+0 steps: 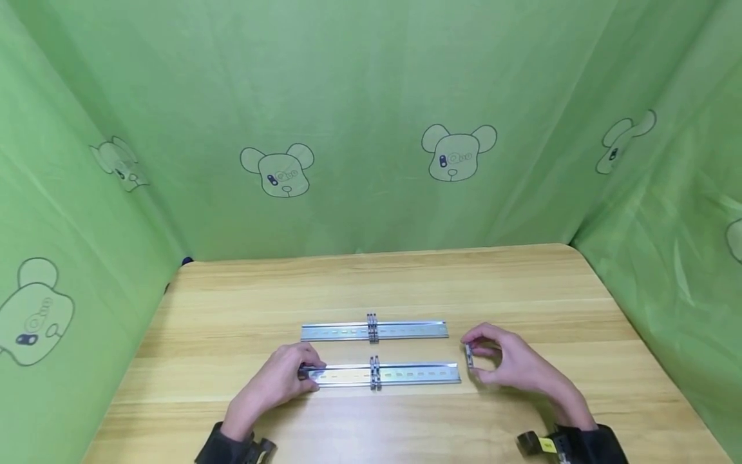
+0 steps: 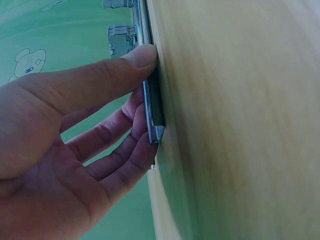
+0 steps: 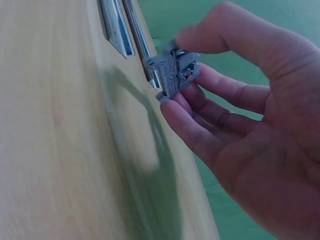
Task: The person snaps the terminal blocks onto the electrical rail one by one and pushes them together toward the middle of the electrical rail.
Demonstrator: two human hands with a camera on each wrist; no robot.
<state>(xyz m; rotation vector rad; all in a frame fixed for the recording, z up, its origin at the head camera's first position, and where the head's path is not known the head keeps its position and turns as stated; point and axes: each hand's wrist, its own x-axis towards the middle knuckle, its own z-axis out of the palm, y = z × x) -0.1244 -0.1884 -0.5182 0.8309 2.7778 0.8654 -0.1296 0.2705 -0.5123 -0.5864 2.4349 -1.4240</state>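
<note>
Two slotted metal DIN rails lie parallel on the wooden table. The near DIN rail [image 1: 414, 374] carries a few grey terminal blocks [image 1: 375, 373] at its middle. My left hand [image 1: 284, 377] grips the left end of this rail, thumb on the near edge and fingers on the far edge. Just off the rail's right end, my right hand [image 1: 513, 361] pinches a small grey terminal block [image 3: 175, 70] between thumb and fingers, held above the table. Its moulded side and clip foot show in the right wrist view.
Farther back lies the second DIN rail [image 1: 336, 332], with several grey terminal blocks [image 1: 372, 328] at its middle. The wooden table [image 1: 406, 283] is enclosed by green cloth walls [image 1: 359, 96] printed with bear heads.
</note>
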